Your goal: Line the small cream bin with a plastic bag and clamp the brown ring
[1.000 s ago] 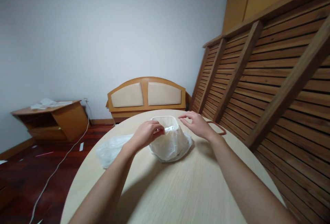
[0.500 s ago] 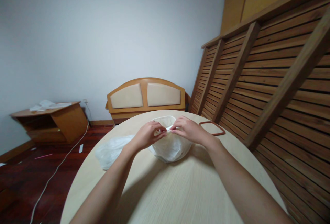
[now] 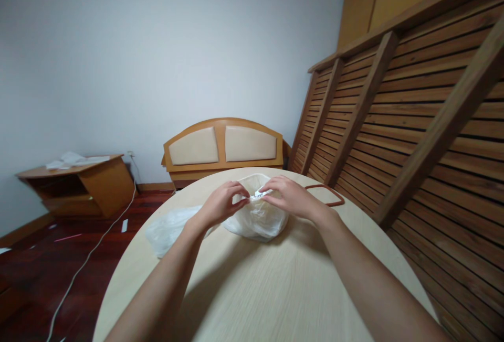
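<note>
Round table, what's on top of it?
A bag-covered white container, a crumpled plastic bag and a brown frame. The left forearm covers part of the plastic bag, the right wrist part of the frame; anything underneath is hidden.

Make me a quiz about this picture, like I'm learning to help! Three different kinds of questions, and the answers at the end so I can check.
1. Fill in the blank: The loose plastic bag lies on the table to the ____ of the bag-covered container.

2. True or false: The brown frame lies on the table, to the right of the bag-covered container.

3. Choose one: Where are the fingertips of the left hand and the right hand?
A) At the brown frame
B) At the loose plastic bag
C) At the near edge of the container's opening

Key: 1. left; 2. true; 3. C
</note>
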`<state>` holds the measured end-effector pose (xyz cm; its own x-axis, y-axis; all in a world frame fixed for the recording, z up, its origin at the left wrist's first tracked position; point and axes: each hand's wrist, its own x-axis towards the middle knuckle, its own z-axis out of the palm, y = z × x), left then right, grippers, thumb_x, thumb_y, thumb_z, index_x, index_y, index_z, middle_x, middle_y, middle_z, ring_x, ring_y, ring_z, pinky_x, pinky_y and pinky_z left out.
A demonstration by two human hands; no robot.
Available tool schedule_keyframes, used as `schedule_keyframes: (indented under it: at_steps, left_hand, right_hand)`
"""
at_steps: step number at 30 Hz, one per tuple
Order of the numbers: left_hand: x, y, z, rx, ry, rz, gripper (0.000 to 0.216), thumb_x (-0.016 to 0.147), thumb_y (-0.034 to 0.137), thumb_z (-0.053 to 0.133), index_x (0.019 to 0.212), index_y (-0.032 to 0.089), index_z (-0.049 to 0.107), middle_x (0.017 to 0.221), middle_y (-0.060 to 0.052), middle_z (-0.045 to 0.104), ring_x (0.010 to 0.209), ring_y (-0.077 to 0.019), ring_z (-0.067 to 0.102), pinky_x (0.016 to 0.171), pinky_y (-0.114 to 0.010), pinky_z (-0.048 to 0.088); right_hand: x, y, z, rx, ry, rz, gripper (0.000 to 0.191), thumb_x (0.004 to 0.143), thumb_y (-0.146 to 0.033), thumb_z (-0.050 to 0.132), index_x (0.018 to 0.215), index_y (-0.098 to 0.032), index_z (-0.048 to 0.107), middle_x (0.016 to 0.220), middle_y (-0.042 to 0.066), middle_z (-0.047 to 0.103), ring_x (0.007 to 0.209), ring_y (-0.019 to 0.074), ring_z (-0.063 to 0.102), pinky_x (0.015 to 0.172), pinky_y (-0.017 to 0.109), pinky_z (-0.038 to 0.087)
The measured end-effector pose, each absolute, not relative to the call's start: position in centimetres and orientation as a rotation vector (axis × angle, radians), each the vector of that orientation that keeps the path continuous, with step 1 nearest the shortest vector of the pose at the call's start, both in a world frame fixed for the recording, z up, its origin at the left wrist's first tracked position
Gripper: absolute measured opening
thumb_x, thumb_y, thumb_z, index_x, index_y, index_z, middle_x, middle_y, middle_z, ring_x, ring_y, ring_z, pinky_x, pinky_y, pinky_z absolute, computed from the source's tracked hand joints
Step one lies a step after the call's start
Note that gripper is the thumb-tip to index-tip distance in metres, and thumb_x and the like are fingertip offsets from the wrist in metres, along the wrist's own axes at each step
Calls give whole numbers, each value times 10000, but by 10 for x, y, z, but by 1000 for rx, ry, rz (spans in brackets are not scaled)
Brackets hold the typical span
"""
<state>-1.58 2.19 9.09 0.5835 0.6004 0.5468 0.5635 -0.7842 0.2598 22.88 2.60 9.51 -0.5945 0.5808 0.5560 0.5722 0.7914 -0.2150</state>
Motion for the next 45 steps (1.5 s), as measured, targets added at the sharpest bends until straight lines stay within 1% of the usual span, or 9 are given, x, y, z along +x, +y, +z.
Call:
schedule_keyframes:
  at_steps: [3, 8, 14, 23, 29, 36, 41, 45]
  left_hand:
    - [-15, 22, 90, 2745, 1005, 980, 66, 900, 198, 642, 897, 178, 704, 938, -65, 716, 889, -182, 641, 839, -300, 500]
    - [-15, 21, 91, 2747, 1031, 954, 79, 905, 234, 646, 912, 180, 703, 948, -66, 709, 900, -187, 638, 839, -303, 498]
    - [-16, 20, 92, 2766, 1024, 961, 95, 909, 266, 644, 937, 193, 698, 978, -70, 701, 945, -203, 627, 871, -326, 496]
    - [-19, 27, 84, 2802, 1042, 971, 99, 894, 237, 668, 982, 208, 701, 1025, -65, 705, 986, -211, 620, 911, -345, 501]
    - [-18, 31, 80, 2813, 1161, 963, 72, 904, 226, 656, 955, 211, 705, 1006, -53, 718, 982, -206, 632, 897, -328, 506]
    - [-17, 36, 72, 2825, 1298, 1081, 83, 912, 234, 648, 959, 211, 713, 1018, -59, 732, 981, -209, 656, 874, -333, 527]
    - [-13, 39, 63, 2834, 1334, 1192, 100, 927, 222, 631, 960, 212, 724, 1018, -63, 743, 962, -206, 664, 858, -335, 544]
    - [-10, 41, 58, 2821, 1319, 1249, 119, 929, 207, 624, 992, 217, 724, 1049, -63, 747, 978, -209, 667, 871, -347, 551]
  right_hand:
    - [221, 24, 94, -813, -2389, 28, 149, 921, -279, 673, 1027, -225, 762, 1010, 60, 746, 1010, 219, 648, 940, 359, 469]
    - [224, 29, 91, -802, -2376, 34, 122, 915, -242, 681, 996, -238, 773, 998, 50, 750, 1006, 208, 649, 928, 344, 472]
    - [236, 36, 89, -825, -2346, 70, 133, 937, -254, 648, 988, -238, 770, 985, 46, 748, 994, 206, 654, 918, 341, 479]
    - [239, 40, 89, -826, -2354, 86, 145, 940, -258, 635, 989, -243, 771, 992, 48, 752, 994, 209, 662, 918, 348, 486]
    - [237, 40, 86, -877, -2313, 52, 148, 942, -248, 627, 986, -224, 766, 1003, 56, 755, 990, 215, 664, 913, 351, 492]
    - [227, 38, 83, -970, -2257, -34, 172, 951, -223, 595, 1017, -213, 754, 1047, 76, 750, 1051, 227, 651, 958, 385, 487]
    - [224, 38, 82, -969, -2252, -57, 167, 927, -227, 627, 1054, -218, 736, 1106, 85, 729, 1093, 234, 633, 987, 405, 483]
    - [224, 40, 80, -963, -2265, -68, 165, 934, -239, 624, 1057, -223, 732, 1103, 75, 728, 1102, 234, 628, 1000, 409, 478]
